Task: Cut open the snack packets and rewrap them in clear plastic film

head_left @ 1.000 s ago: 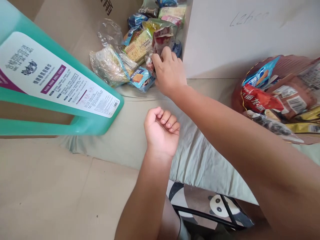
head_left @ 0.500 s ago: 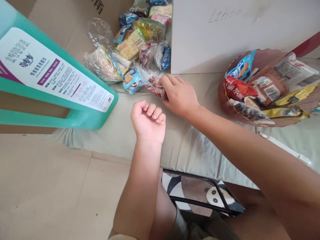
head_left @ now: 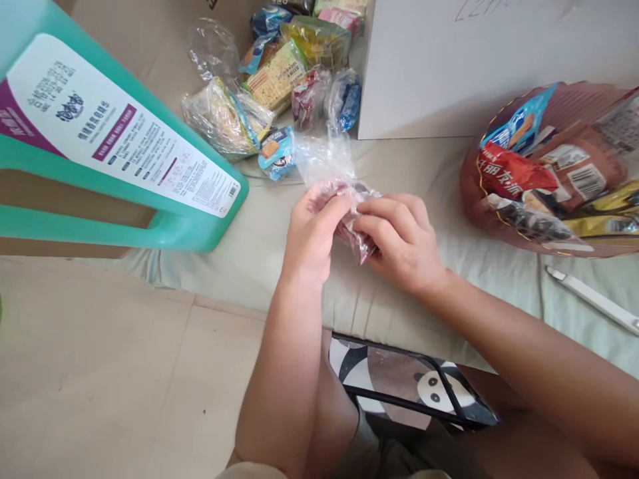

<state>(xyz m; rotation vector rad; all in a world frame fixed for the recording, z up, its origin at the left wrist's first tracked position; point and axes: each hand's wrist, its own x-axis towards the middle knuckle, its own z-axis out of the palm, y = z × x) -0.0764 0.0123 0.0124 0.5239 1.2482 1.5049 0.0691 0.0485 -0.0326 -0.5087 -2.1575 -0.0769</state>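
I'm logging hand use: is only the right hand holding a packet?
No, the left hand and the right hand both hold the clear packet.

The snack bowl [head_left: 470,191], panda print [head_left: 434,387] and wrinkled cloth [head_left: 259,253] suggest a home.

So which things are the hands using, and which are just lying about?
In use:
Clear plastic packet, held by left hand and right hand

Just lying about, it seems:
Green bottle
Snack pile
Pink bowl of snacks
White tool

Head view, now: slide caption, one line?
Left hand and right hand hold a plastic-wrapped packet between a green bottle and a bowl of packaged snacks.
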